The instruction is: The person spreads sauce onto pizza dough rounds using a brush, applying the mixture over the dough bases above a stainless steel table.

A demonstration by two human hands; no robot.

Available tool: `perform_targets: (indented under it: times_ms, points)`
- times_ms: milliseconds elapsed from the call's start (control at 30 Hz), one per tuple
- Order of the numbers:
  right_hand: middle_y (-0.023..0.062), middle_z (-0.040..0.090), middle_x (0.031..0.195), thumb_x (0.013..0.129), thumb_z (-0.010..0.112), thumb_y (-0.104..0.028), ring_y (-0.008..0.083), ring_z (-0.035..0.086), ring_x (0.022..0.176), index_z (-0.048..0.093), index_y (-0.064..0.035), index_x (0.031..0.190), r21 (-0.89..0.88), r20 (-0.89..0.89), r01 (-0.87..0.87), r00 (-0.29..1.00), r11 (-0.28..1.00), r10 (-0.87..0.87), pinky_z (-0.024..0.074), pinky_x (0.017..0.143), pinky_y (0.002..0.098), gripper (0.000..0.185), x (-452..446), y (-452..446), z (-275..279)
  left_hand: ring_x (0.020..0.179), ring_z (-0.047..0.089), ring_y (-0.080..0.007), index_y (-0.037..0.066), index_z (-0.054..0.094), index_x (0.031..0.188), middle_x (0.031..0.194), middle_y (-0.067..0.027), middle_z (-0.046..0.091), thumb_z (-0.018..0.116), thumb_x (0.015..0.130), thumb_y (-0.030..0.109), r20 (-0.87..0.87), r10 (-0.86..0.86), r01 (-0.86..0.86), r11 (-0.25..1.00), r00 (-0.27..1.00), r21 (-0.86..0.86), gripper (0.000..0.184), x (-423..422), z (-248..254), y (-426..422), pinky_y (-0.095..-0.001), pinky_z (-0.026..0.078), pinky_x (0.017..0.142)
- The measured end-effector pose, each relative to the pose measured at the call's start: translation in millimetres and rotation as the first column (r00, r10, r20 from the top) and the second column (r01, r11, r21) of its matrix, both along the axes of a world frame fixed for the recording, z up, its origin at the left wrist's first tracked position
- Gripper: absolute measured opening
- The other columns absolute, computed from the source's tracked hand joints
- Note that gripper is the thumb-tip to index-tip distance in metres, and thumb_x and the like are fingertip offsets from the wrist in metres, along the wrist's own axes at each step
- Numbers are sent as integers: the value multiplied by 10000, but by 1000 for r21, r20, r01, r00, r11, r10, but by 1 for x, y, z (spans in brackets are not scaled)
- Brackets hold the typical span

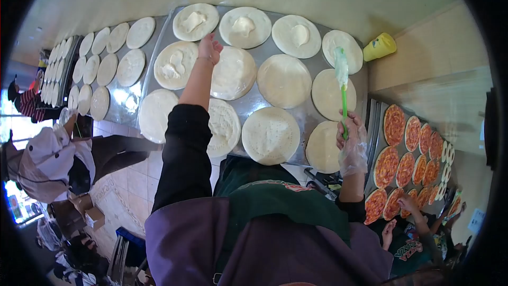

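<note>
Okay, our right hand (353, 145) has fingers gripping the green spatula (344, 100), left hand (210, 50) fingers unclear, and tilting could drip white cream (341, 62).

Cardboard boxes (95, 219) sit on the tiles (138, 180), a yellow container (380, 46) near the wall (434, 42).

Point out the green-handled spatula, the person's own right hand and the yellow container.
Green-handled spatula (344, 94): head view, on the upper part of its handle.
Right hand (353, 144): head view, on the middle of the hand.
Yellow container (380, 47): head view, on the middle of its side.
</note>
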State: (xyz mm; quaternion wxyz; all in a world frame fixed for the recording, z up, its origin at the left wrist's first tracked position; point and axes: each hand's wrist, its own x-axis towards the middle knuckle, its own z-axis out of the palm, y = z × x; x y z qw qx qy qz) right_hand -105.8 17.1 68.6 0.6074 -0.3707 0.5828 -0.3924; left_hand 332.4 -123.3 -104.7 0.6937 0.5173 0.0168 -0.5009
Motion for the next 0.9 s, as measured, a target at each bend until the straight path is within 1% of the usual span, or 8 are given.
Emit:
perform_targets:
  times_ms: [100, 167, 233, 300, 533, 600, 700, 900]
  points:
    - [-20, 461, 648, 898, 530, -235, 45, 372, 430, 541, -68, 1091, 22, -9, -22, 1000, 1000, 22, 266, 369, 190, 256, -5, 1, -4, 632, 368, -139, 120, 537, 1048, 784, -31, 387, 567, 829, 247, 78, -23, 16, 997, 997, 81, 256, 13, -18, -29, -278, 349, 550]
    - [-21, 457, 648, 900, 532, -238, 42, 370, 434, 538, -61, 1098, 53, -32, -8, 999, 999, 10, 261, 371, 187, 266, -5, 1, 1, 806, 445, -215, 76, 451, 1081, 952, -122, 448, 586, 823, 247, 84, -81, 68, 987, 993, 148, 338, 26, -34, -49, -360, 426, 748]
    - [-30, 424, 652, 907, 502, -232, 32, 333, 431, 521, -49, 1103, 61, -71, -25, 997, 998, 30, 258, 388, 179, 268, -1, 6, 7, 815, 470, -224, 56, 430, 1137, 981, -131, 466, 580, 824, 251, 122, -210, 192, 971, 970, 143, 398, 30, -43, -65, -348, 447, 738]
    - [-29, 426, 652, 907, 498, -226, 33, 335, 430, 520, -47, 1102, 61, -93, 6, 996, 998, -1, 256, 387, 179, 266, 2, 9, 6, 557, 377, -137, 106, 548, 994, 723, -32, 421, 551, 819, 280, 132, -168, 112, 928, 977, 356, 247, 18, -31, -75, -271, 319, 462]
    - [-23, 435, 645, 901, 509, -218, 34, 350, 451, 520, -53, 1111, 100, -62, 65, 996, 993, -59, 258, 395, 180, 267, 31, 29, -2, 697, 518, -187, 80, 532, 1051, 842, -81, 528, 558, 823, 303, 113, -303, 241, 893, 946, 381, 320, 33, -34, -92, -342, 425, 574]
    - [-24, 435, 644, 902, 505, -209, 34, 353, 454, 521, -50, 1110, 97, -48, 74, 996, 993, -70, 260, 394, 180, 262, 41, 36, -4, 824, 573, -220, 76, 519, 1100, 968, -107, 574, 568, 827, 269, -25, -364, 357, 896, 931, 266, 338, 32, -24, -90, -377, 470, 701]
    - [-28, 426, 649, 893, 524, -266, 34, 332, 440, 515, -44, 1106, 79, -36, 81, 996, 994, -78, 265, 387, 179, 308, 56, 44, -6, 957, 586, -262, 55, 499, 1165, 1071, -136, 585, 573, 826, 228, -20, -359, 360, 929, 933, 87, 388, 18, -14, -96, -404, 480, 822]
    - [-30, 436, 652, 913, 514, -234, 31, 358, 466, 514, -44, 1110, 10, -93, 80, 993, 997, -79, 272, 398, 171, 274, 87, 47, -8, 1055, 557, -318, -13, 469, 1195, 1114, -163, 574, 571, 779, 130, -118, -490, 425, 833, 863, -353, 452, -8, 6, -84, -484, 437, 943]
